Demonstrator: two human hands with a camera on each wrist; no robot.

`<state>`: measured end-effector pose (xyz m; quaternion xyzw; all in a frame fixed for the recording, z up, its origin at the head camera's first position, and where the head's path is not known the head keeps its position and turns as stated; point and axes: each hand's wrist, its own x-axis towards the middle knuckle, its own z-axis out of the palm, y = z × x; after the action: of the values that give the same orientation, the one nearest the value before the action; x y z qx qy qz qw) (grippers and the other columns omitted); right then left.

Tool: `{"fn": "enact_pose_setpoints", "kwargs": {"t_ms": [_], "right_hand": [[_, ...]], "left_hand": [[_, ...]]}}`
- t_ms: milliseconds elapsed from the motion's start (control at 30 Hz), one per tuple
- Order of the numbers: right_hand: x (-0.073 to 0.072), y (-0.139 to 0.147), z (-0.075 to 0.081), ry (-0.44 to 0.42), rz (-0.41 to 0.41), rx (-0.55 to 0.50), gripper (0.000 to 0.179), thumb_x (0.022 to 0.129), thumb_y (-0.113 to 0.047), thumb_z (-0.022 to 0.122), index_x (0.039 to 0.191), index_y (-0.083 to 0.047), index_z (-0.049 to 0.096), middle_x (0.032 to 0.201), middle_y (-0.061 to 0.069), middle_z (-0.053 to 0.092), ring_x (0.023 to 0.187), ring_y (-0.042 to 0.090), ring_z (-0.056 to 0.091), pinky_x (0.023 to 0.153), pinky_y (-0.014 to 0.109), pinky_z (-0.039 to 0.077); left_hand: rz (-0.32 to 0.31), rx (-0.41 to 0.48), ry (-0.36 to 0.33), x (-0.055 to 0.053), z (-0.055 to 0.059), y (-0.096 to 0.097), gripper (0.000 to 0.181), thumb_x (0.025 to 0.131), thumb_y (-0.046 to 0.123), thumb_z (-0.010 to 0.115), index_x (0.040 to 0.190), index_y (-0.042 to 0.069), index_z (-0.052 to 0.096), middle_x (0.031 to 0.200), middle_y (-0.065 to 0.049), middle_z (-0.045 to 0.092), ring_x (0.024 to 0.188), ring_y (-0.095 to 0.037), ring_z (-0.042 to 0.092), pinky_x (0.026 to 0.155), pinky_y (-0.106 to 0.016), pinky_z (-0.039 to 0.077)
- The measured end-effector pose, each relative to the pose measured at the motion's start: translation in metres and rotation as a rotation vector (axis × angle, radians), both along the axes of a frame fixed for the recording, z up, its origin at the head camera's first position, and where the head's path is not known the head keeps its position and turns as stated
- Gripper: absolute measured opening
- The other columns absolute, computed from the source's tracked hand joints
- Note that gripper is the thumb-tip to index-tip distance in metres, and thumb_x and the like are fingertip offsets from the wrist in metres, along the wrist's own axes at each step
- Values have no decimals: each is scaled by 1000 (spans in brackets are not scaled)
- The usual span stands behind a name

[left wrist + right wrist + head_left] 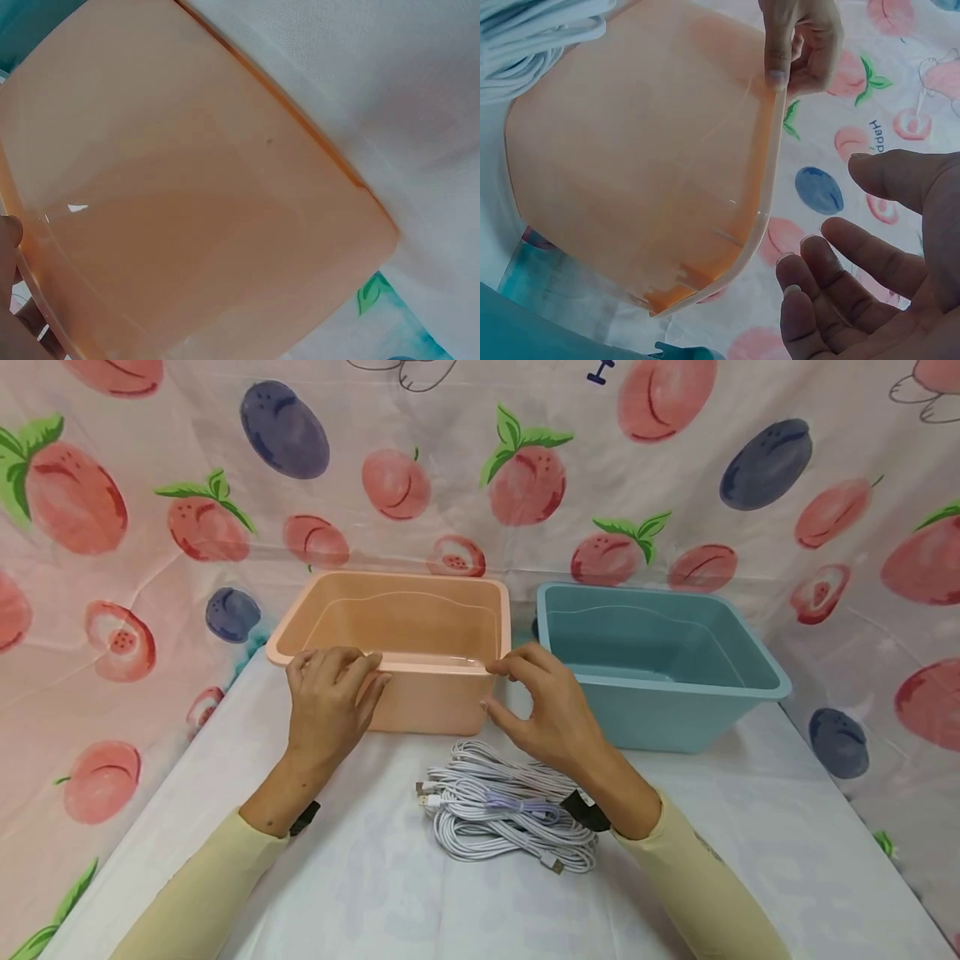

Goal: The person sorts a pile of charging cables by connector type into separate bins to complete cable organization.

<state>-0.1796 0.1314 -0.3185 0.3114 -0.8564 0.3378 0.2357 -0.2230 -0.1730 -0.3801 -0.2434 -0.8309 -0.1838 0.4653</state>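
Note:
A peach plastic bin [427,703] stands left of a teal plastic bin [660,718]. On its front rim, my left hand [327,697] holds the peach bin, thumb outside and fingers over the edge, as the right wrist view also shows. My right hand [551,710] is at the bin's front right corner, thumb and fingers spread. In the right wrist view that right hand [870,277] shows a gap between its fingers and the rim, with nothing in its grasp. Several bundled white USB cables [510,810] lie in front of the bins, partly hidden under my right wrist.
A white cloth [360,877] covers the table. Behind and at both sides hangs a fruit-printed curtain [450,427]. Both bins stand near the back, side by side with a narrow gap.

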Motion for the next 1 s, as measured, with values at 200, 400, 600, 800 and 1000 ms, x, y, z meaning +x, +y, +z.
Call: {"fn": "enact_pose_setpoints", "kwargs": {"t_ms": [200,400,600,800,1000], "right_hand": [[9,3,-2,-31,-28,24,36,87,-15,86,120,-7,75,116,4,66,103,25,63,88,40,58],[16,7,-5,-28,-28,28,38,87,-17,87,122,-7,74,115,5,67,102,25,62,87,41,59],[23,10,-8,-41,-35,52,39,86,-17,88,121,-7,73,112,4,66,102,24,64,87,39,59],[27,10,-12,-60,-43,91,41,86,-18,89,121,-8,72,112,2,65,103,21,63,88,38,59],[31,13,-17,-85,-53,126,41,86,-19,89,121,-9,72,113,2,65,104,21,63,88,38,60]], "left_hand": [[-2,-1,8,-1,0,0,26,99,25,77,118,7,77,106,-17,68,99,-41,66,103,-67,37],[-11,6,12,-2,0,2,25,99,23,77,118,6,76,106,-18,68,98,-41,65,102,-67,37],[-11,14,13,-1,0,2,25,98,23,78,117,6,76,105,-18,68,98,-41,65,102,-67,37],[-7,18,17,0,-1,2,25,98,23,79,117,6,76,105,-18,68,97,-42,65,101,-68,37],[-12,23,13,0,-1,2,26,97,23,80,117,7,77,105,-18,68,98,-41,66,102,-67,37]]}}
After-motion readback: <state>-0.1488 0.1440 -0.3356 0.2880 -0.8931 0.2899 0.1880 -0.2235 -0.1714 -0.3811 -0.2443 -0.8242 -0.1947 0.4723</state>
